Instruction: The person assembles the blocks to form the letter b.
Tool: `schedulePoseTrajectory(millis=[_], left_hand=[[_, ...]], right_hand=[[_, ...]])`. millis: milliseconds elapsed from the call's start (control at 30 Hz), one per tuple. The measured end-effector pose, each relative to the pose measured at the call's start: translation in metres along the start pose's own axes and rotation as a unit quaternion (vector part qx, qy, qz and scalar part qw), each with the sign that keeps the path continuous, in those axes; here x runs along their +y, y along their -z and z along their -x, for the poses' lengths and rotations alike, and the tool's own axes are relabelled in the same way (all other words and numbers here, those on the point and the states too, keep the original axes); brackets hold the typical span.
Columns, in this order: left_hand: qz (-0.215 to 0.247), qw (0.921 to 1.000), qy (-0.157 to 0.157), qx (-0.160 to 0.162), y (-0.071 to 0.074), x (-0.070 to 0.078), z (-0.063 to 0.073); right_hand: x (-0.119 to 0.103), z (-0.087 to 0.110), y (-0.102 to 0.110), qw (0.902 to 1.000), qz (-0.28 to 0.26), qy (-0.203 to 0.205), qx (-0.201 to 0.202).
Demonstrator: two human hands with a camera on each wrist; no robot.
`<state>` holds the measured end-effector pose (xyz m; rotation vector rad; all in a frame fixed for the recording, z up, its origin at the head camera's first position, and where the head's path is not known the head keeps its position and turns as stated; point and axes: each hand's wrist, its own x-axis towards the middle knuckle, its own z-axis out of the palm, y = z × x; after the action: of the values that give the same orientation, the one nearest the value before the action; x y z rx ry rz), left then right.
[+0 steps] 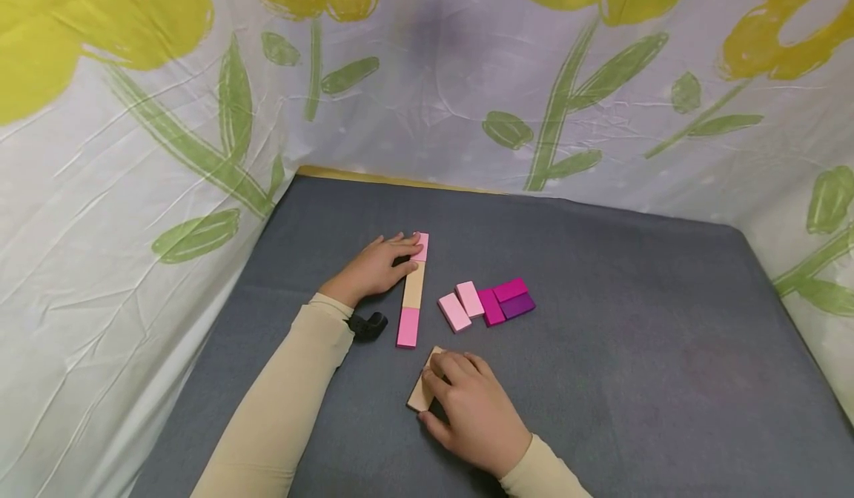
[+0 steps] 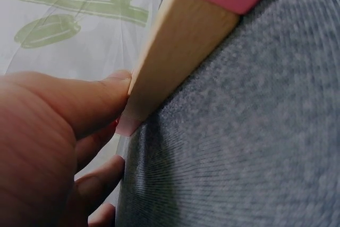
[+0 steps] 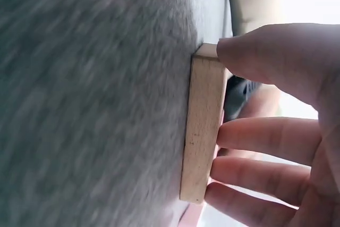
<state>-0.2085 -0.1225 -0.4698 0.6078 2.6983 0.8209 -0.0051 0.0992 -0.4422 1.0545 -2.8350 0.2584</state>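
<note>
My left hand (image 1: 376, 267) rests at the far end of a straight row of blocks, its fingers extended over a pink block (image 1: 422, 240). Its thumb touches the plain wooden block (image 1: 413, 287) in the middle of that row; another pink block (image 1: 408, 327) forms the near end. In the left wrist view, the thumb meets the side of the wooden block (image 2: 175, 41). Closer to me, my right hand (image 1: 477, 413) holds a separate wooden block (image 1: 420, 396) lying on the cloth. The right wrist view shows the thumb at one end of this block (image 3: 203, 126) and fingers along its upper edge.
Right of the row lie two light pink blocks (image 1: 454, 313), touching a cluster of magenta blocks (image 1: 510, 289) and a purple block (image 1: 518, 305). Dark grey cloth (image 1: 634, 350) covers the table. A flower-printed white curtain (image 1: 427, 113) stands around the back and sides.
</note>
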Motion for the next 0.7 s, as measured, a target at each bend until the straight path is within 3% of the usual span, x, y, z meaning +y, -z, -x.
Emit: schedulePoseTrajectory(millis=[267, 700], left_hand=[[-0.001, 1.0, -0.002, -0.009, 0.0, -0.001, 0.0], [0.01, 0.9999, 0.005, -0.001, 0.0, -0.003, -0.001]], right_hand=[[-0.012, -0.013, -0.005, 0.9988, 0.007, 0.045, -0.018], [-0.026, -0.019, -0.002, 0.9967, 0.009, 0.068, -0.042]])
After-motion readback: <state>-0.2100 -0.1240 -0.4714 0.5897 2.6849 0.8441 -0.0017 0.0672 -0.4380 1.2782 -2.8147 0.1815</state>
